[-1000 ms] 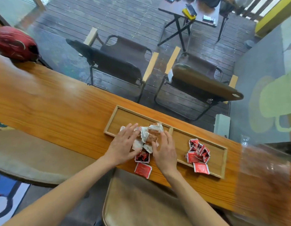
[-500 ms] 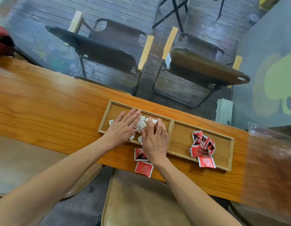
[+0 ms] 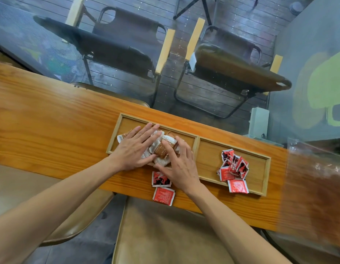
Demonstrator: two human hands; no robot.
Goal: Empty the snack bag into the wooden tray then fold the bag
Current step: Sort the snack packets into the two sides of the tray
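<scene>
A two-compartment wooden tray (image 3: 196, 147) lies on the wooden counter (image 3: 51, 126). In its left compartment sits a pile of white-and-brown snack packets (image 3: 162, 148). My left hand (image 3: 135, 149) lies flat on the left side of that pile, fingers straight. My right hand (image 3: 179, 164) presses the pile's right side with spread fingers. Red snack packets (image 3: 233, 165) are heaped in the right compartment. Two more red packets (image 3: 162, 188) lie on the counter in front of the tray. A clear plastic bag (image 3: 315, 187) lies blurred at the right end of the counter.
Two dark folding chairs (image 3: 127, 54) stand beyond the counter on a plank floor. Tan stool seats (image 3: 165, 235) are below the counter's near edge. A grey box (image 3: 259, 121) sits behind the counter at right.
Both hands stay on the white-and-brown pile; they have drawn slightly apart, uncovering the brown packets between them. The camera view has tilted down and closer.
</scene>
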